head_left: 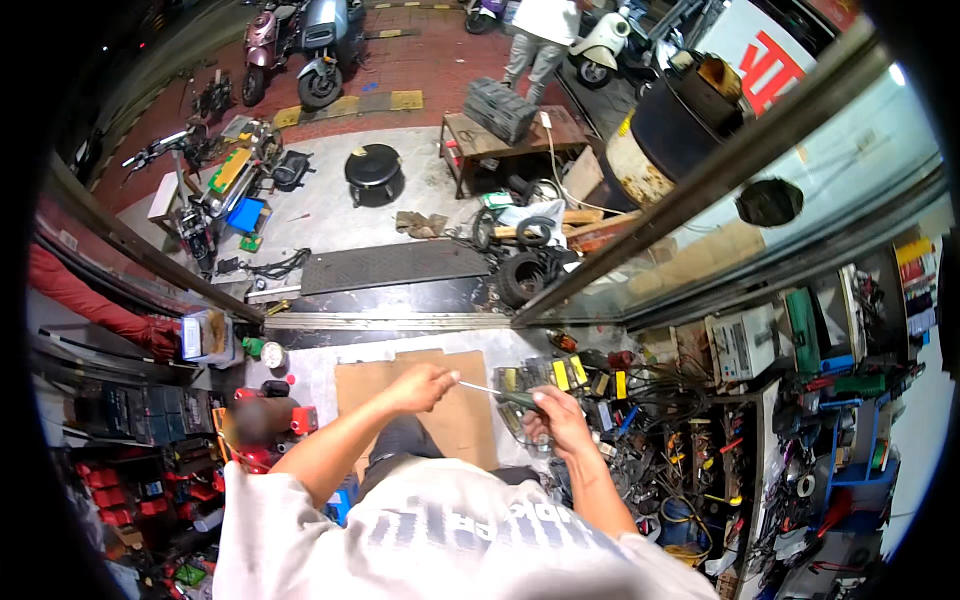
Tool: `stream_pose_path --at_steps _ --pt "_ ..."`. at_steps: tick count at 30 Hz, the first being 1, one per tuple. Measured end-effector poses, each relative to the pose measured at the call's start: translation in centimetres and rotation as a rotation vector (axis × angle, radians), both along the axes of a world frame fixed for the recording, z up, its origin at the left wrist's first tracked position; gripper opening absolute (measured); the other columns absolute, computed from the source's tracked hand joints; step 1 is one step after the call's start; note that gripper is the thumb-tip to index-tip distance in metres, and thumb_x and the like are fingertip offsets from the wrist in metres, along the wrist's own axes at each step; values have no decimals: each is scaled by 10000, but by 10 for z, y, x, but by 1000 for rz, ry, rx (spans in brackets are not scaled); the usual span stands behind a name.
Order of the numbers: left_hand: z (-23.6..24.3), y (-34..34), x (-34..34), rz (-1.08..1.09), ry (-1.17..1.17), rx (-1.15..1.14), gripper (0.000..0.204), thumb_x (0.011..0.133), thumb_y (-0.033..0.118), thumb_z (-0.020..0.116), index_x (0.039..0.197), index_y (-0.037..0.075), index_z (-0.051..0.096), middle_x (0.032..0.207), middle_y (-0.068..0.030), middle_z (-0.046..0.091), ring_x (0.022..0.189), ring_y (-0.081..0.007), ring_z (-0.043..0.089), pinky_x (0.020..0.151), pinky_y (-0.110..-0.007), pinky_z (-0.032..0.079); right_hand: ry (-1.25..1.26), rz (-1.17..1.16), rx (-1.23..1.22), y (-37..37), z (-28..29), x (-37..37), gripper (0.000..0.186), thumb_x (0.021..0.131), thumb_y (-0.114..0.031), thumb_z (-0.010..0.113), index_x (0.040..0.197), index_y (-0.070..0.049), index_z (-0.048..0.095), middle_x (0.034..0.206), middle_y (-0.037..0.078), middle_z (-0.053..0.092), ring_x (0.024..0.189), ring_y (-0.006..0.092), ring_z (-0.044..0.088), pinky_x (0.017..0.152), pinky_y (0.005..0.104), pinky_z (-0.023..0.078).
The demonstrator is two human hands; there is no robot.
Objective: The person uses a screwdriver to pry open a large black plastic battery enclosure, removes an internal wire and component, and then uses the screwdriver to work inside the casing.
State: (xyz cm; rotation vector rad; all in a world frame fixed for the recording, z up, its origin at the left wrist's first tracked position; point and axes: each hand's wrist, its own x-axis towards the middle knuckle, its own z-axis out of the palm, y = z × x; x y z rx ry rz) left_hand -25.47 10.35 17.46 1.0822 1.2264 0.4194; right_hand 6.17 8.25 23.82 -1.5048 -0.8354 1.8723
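Note:
Between my two hands a screwdriver (519,399) lies nearly level, its dark green handle to the right and its thin metal shaft pointing left. My right hand (562,420) is wrapped round the handle. My left hand (422,388) is closed, with its fingertips pinched at the far end of the shaft; whether a small part is also in them is hidden. Both hands are in front of my body, above a flat brown cardboard sheet (470,425) on the floor.
Yellow-labelled boxes (560,375) and heaped tools are close to my right hand. Red tools (303,420) are on my left. Ahead are a door sill (390,321), a dark ramp (395,266), a round black stool (374,172), a low table (470,135) with a grey case, parked scooters (318,60) and a standing person (540,45).

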Motion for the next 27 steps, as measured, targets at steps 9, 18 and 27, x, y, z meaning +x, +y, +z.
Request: stream_pose_path --at_steps 9,18,27 --pt "-114 77 -263 832 61 -55 211 1016 116 605 1210 41 636 762 -98 671 598 -226 642 551 -389 544 244 -106 -117 201 -12 -175 300 1069 -295 671 1225 -40 675 928 127 752 751 208 733 643 316 570" --pt "-151 -17 -472 1061 333 -825 503 978 93 560 1480 86 530 896 -120 693 707 -247 680 562 -444 552 431 -193 -497 402 -142 -289 163 867 -37 588 1010 -103 632 911 91 688 799 256 690 704 413 569" --pt "-196 208 -582 1013 212 -912 333 1051 283 521 1257 48 636 1064 -148 721 835 -335 739 650 -509 594 137 -125 -271 644 -75 -416 228 1046 -247 564 1178 -83 654 738 13 567 576 137 514 511 287 382"
